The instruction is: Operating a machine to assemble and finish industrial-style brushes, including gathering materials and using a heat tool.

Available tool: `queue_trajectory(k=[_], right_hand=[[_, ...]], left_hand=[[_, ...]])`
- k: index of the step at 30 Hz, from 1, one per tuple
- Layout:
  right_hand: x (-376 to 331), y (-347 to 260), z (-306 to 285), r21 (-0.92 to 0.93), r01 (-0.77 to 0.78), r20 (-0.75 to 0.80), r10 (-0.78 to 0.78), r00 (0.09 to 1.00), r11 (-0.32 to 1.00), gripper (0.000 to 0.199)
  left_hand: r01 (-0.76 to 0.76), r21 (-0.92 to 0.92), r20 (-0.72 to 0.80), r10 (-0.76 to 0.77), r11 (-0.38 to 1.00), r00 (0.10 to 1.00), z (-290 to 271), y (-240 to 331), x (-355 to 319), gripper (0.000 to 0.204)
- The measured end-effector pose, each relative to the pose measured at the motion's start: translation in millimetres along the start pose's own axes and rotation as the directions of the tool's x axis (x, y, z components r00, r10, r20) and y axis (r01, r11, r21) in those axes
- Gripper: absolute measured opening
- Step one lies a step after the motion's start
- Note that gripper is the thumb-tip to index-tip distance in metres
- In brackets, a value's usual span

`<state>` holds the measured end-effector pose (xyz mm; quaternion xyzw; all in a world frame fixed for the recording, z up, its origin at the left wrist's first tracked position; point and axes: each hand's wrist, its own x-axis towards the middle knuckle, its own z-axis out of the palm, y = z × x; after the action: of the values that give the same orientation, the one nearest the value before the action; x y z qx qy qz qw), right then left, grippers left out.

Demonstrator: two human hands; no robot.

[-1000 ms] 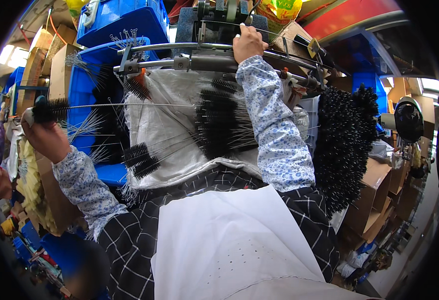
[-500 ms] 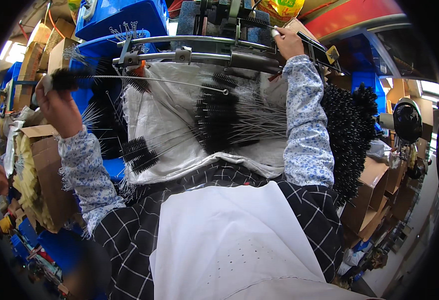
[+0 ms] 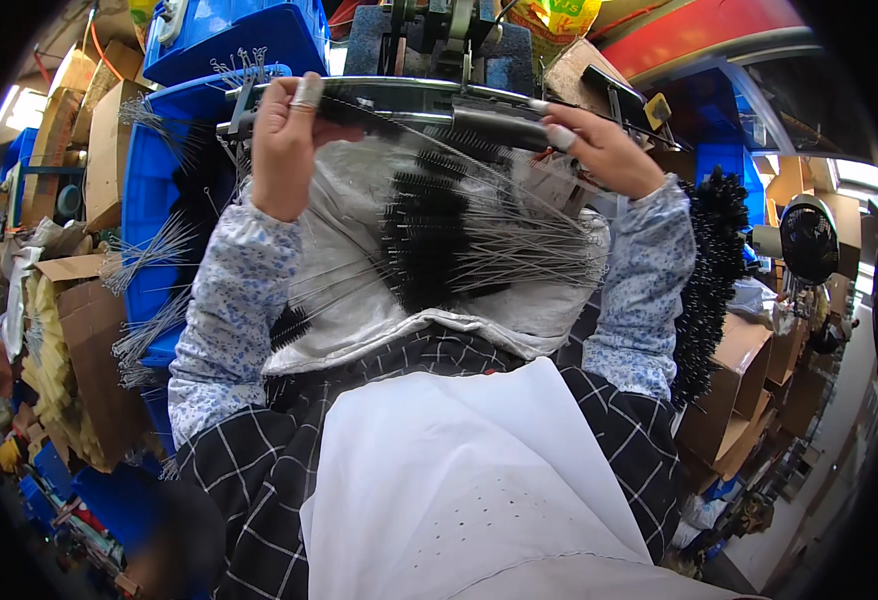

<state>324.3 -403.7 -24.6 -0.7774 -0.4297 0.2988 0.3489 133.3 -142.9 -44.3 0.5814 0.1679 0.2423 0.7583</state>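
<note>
My left hand (image 3: 287, 145) is raised at the left part of the metal rails, its thumb and forefinger closed on a twisted-wire brush (image 3: 404, 125). The brush's wire slants down to the right, blurred, and its bristle end cannot be made out. At the right end of a dark cylinder (image 3: 499, 120) on the lower rail is my right hand (image 3: 604, 150), thumb and forefinger apart, with white wraps on the fingertips. Below both hands, a pile of black-bristled wire brushes (image 3: 424, 240) lies on a whitish sack cloth (image 3: 344, 290) over my lap.
A machine (image 3: 499, 55) stands behind the rails. Blue bins (image 3: 149, 190) at the left hold more wire brushes. To the right are a dense stack of black bristles (image 3: 709, 270), cardboard boxes (image 3: 734, 370) and a black fan (image 3: 809, 240).
My left hand has moved right and up with the brush, from beside the bin to the rails. My right hand has come down from the machine's right side to the cylinder's end.
</note>
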Motion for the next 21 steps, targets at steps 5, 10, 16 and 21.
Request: queue_trajectory(k=[5, 10, 16, 21], right_hand=[[35, -48, 99, -0.095, 0.04, -0.165, -0.055, 0.985, 0.995, 0.032], [81, 13, 57, -0.542, -0.35, -0.631, -0.095, 0.77, 0.764, 0.027], [109, 59, 47, -0.627, -0.435, -0.627, -0.087, 0.774, 0.646, 0.026], [111, 59, 50, -0.613, -0.393, -0.615, -0.102, 0.782, 0.685, 0.027]], left_hand=[[0.045, -0.024, 0.071, -0.044, 0.999, 0.997, 34, -36, -21, 0.02], [0.052, 0.564, -0.108, 0.011, 0.824, 0.994, -88, -34, -11, 0.017], [0.225, 0.718, -0.202, -0.112, 0.658, 0.973, -167, -60, 2, 0.023], [0.23, 0.655, -0.128, -0.194, 0.72, 0.973, -173, -66, 4, 0.019]])
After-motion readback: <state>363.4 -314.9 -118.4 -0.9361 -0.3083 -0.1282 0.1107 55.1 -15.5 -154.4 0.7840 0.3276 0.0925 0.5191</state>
